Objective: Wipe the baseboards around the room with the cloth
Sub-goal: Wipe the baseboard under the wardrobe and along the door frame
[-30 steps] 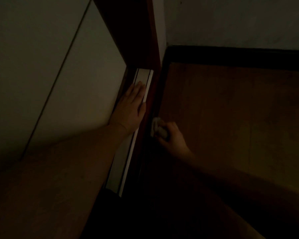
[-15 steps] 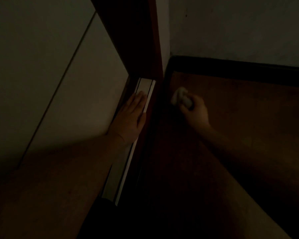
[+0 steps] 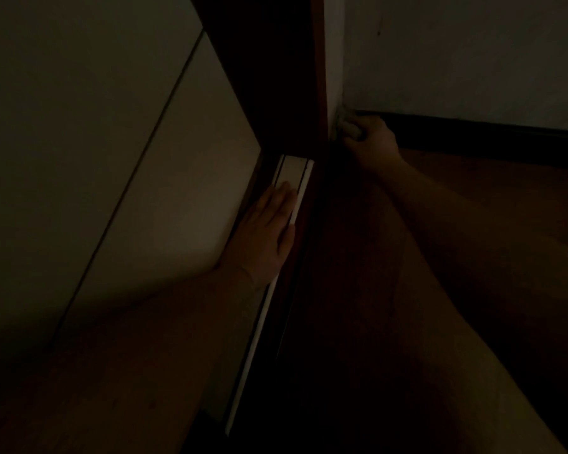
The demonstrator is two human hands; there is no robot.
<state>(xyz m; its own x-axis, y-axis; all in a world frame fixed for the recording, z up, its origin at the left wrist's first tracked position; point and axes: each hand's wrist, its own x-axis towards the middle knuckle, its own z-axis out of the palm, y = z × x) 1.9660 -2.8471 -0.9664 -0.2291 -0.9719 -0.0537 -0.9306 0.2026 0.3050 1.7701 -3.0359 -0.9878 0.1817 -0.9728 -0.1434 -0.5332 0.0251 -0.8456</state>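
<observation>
The right hand (image 3: 373, 139) has its fingers curled tight around a bunched pale cloth (image 3: 350, 128), pressing it against the dark baseboard (image 3: 473, 136) at the corner beside the door frame (image 3: 318, 77). The left hand (image 3: 266, 234) lies flat, fingers straight and together, on the pale threshold strip (image 3: 292, 172).

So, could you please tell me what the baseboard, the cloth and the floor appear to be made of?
Baseboard: probably dark painted or stained wood; a smooth, even band, faintly glossy.
Cloth: soft pale fabric, bunched in the right hand.
Floor: brown wood or laminate, smooth; the dim light hides any grain.
</observation>
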